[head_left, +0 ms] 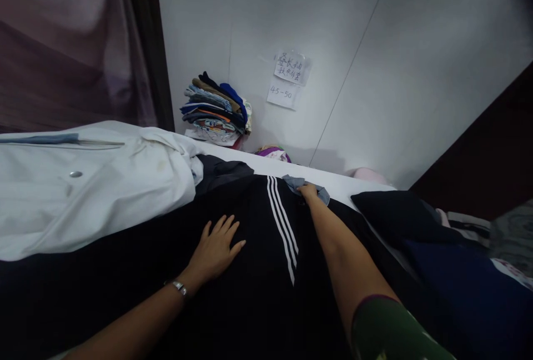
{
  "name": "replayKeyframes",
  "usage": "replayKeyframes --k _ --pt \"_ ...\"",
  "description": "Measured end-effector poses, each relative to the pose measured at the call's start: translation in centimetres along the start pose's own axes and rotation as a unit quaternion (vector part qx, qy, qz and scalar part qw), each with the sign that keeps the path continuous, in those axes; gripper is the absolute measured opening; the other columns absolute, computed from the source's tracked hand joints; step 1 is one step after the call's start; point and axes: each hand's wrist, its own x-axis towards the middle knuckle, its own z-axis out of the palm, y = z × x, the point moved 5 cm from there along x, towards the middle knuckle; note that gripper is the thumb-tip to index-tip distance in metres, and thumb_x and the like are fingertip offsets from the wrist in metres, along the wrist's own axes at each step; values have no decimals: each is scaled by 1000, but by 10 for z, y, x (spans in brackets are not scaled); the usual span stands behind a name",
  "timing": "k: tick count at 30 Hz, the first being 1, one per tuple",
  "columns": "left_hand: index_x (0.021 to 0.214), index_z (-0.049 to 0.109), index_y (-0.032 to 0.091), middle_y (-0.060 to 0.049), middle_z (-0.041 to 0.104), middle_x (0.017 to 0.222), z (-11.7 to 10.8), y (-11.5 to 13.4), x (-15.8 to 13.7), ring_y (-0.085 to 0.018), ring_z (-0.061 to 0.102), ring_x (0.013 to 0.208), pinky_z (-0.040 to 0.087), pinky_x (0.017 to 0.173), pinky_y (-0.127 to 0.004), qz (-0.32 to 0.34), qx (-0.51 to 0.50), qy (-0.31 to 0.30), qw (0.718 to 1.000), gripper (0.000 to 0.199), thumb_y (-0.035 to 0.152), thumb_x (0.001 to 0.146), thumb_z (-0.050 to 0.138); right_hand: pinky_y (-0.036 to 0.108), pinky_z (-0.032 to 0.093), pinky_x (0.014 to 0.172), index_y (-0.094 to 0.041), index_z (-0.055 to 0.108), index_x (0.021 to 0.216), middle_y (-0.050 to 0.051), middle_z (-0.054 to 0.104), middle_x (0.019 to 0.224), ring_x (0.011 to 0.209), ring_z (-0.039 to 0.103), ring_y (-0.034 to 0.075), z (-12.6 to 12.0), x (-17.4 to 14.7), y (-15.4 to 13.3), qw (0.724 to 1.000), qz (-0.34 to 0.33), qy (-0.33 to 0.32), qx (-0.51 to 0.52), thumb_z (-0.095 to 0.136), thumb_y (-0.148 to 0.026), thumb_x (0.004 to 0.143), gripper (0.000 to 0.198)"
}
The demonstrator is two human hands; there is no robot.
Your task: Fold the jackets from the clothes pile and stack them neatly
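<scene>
A large black garment [258,271] with three white stripes spreads over the table in front of me. My left hand [217,246] lies flat on it, fingers spread, left of the stripes. At the garment's far edge, my right hand [307,190] is closed on a grey piece of fabric [320,192]. Whether that grey fabric belongs to the black garment, I cannot tell. To the left, a white garment [104,193] with a metal button overlaps the black one. Dark grey cloth [222,171] shows between the two.
Against the wall, a stack of folded clothes [216,107] stands on the white table [266,162]. Purple-and-white cloth [273,153] and a pink item [368,175] sit by the far edge. Dark blue and black clothes [462,277] lie at right. Handwritten paper signs [287,80] hang above.
</scene>
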Motion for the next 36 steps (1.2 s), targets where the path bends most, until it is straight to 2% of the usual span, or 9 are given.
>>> replayKeyframes --k 3,7,12,18,21,25,28,31,36 --pt "136 49 20 -9 37 149 2 0 1 -29 26 140 15 113 -55 -1 -1 1 1000 61 57 89 35 36 47 82 -20 60 117 7 68 99 92 62 22 -1 -10 -8 999 13 1 -43 46 -23 86 35" --pt "136 49 20 -9 37 149 3 0 0 -30 25 140 15 113 -54 2 -5 6 1000 61 57 89 34 39 37 98 -19 61 119 11 61 120 117 49 27 1 -36 -30 991 -93 -30 -90 42 -16 85 39" --pt "137 48 21 -8 37 150 3 0 0 -28 26 140 15 113 -53 6 4 5 1000 62 57 89 32 36 28 109 -20 60 124 7 54 133 127 42 22 13 -58 -42 974 -179 -91 -104 44 -14 85 42" --pt "137 48 20 -9 37 150 1 0 0 -28 25 140 16 113 -54 0 7 -3 1000 62 56 89 33 43 26 111 -19 49 135 9 40 147 138 29 24 20 -62 -42 971 -170 -133 -106 43 -34 93 45" --pt "136 48 19 -9 38 149 -1 2 0 -29 26 140 16 112 -54 1 7 -5 1000 62 56 89 33 52 19 112 -19 45 137 11 36 149 141 24 25 18 -68 -47 974 -151 -142 -93 40 -41 95 48" --pt "135 50 19 -10 39 149 -6 3 1 -29 27 140 17 112 -54 1 11 2 1000 61 55 89 34 51 15 113 -19 44 138 11 34 150 142 23 24 13 -87 -55 978 -129 -151 -70 42 -44 95 50" --pt "136 49 18 -10 37 149 -7 3 3 -30 27 140 19 111 -54 -2 28 -8 1000 62 55 89 33 46 18 114 -20 46 137 9 36 149 142 24 22 -7 -106 -53 986 -111 -110 -51 39 -42 96 48" --pt "137 47 16 -10 36 150 -7 4 7 -30 26 140 19 110 -55 2 52 -11 999 63 53 89 32 40 25 113 -23 56 128 6 48 142 136 35 20 -42 -132 -31 991 -89 -86 -44 47 -37 93 40" --pt "137 47 17 -11 37 149 -6 0 16 -31 27 139 21 109 -56 5 61 -12 998 65 54 86 31 39 31 110 -20 64 118 8 56 134 128 47 23 -131 -205 59 996 19 -41 -80 52 -29 87 35"
